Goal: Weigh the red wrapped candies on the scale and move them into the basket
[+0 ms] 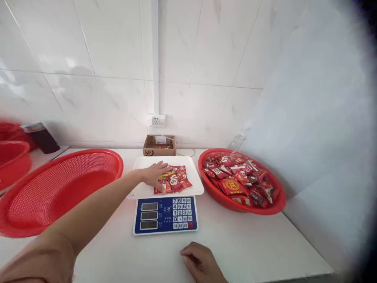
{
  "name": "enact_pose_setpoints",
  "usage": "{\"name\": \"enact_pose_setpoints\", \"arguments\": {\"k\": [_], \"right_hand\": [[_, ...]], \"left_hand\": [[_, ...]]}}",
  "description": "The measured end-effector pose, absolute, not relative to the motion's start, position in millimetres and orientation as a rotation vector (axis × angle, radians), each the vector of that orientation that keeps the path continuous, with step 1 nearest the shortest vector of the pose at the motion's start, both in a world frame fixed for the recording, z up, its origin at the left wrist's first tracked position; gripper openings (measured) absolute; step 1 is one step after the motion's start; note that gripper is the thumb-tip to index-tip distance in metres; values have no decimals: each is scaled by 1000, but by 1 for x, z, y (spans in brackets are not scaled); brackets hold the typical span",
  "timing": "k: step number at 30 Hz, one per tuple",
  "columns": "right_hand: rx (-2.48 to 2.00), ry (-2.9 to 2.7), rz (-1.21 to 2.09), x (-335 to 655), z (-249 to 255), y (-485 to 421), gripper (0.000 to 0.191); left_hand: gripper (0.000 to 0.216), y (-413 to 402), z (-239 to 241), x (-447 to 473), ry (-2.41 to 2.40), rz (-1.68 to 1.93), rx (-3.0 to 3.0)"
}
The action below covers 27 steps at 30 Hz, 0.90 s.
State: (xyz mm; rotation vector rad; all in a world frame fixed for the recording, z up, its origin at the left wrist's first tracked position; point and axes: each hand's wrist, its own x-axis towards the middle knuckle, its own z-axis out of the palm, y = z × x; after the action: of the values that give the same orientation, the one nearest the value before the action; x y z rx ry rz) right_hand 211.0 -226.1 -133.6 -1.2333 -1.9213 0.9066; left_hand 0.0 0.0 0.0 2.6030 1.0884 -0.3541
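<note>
My left hand (154, 175) reaches over the white weighing pan (141, 162) of the scale. Its fingers are stretched out and rest on red snack packets (174, 180) lying there; part of the packets is hidden under the hand. Below the pan is the scale's blue panel (165, 216), with number keys at its right and several small displays at its left. Near the front of the table, just below the scale, my right hand (204, 262) is curled with thumb and fingers together, and nothing shows in it.
A red basket (216, 200) full of red packets stands right of the scale. At the left is another red mesh basket (97, 167). Behind the pan sits a small cardboard box (159, 152) under a wall socket (158, 120). A dark bottle (43, 139) stands far left.
</note>
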Motion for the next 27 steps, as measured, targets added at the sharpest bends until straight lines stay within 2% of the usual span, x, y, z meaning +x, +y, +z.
{"name": "enact_pose_setpoints", "arguments": {"k": [15, 22, 27], "right_hand": [[-1313, -1866, 992, 209, -135, -223, 20], [-1316, -1855, 1004, 209, -136, -221, 21], [-1332, -1835, 1026, 209, -134, -222, 20]], "left_hand": [[87, -6, 15, 11, 1174, -181, 2553], [50, -6, 3, 12, 1337, 60, 2503], [39, -12, -1, -2, 1502, 317, 2374]]}}
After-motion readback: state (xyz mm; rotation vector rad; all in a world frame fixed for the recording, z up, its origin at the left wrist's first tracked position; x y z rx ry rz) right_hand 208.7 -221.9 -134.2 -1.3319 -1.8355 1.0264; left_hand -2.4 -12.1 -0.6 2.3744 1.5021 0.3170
